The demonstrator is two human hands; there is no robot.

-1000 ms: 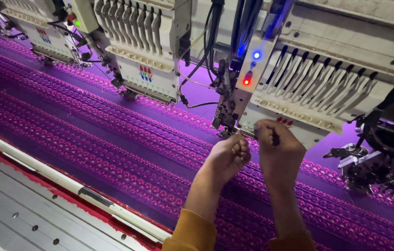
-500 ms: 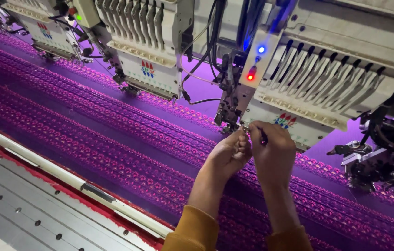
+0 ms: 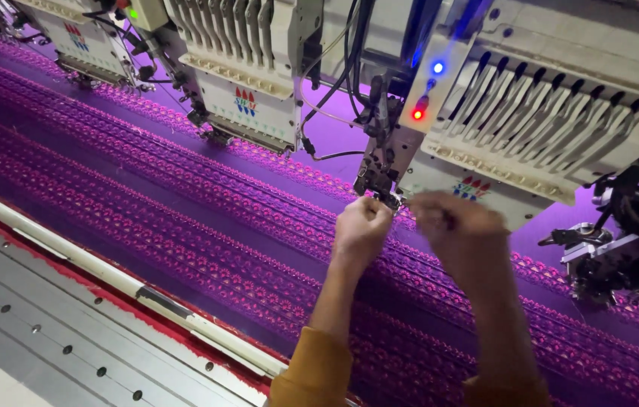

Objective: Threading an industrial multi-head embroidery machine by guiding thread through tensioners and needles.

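Note:
My left hand [image 3: 361, 226] is closed in a loose fist, its fingertips pinched together just under the needle assembly [image 3: 378, 177] of a white embroidery machine head [image 3: 530, 128]. Close to its right, my right hand [image 3: 459, 226] is blurred, with fingers curled around what looks like a thin dark tool, its tip pointing toward the same needle spot. The two hands nearly touch. Both hover over purple fabric [image 3: 183, 218] stitched with long pink patterned bands. Any thread between the fingers is too fine to see. Mustard sleeves cover my forearms.
A second machine head [image 3: 248, 83] and a third [image 3: 82, 41] stand to the left. Red [image 3: 417, 114] and blue [image 3: 438, 68] lights glow above the needles. A black metal mechanism [image 3: 621, 252] sits at right. A white rail [image 3: 70, 260] and perforated grey table [image 3: 33, 332] border the fabric.
Both hands have moved up and left toward the needle assembly and drawn closer together. The view has come nearer to the machine head.

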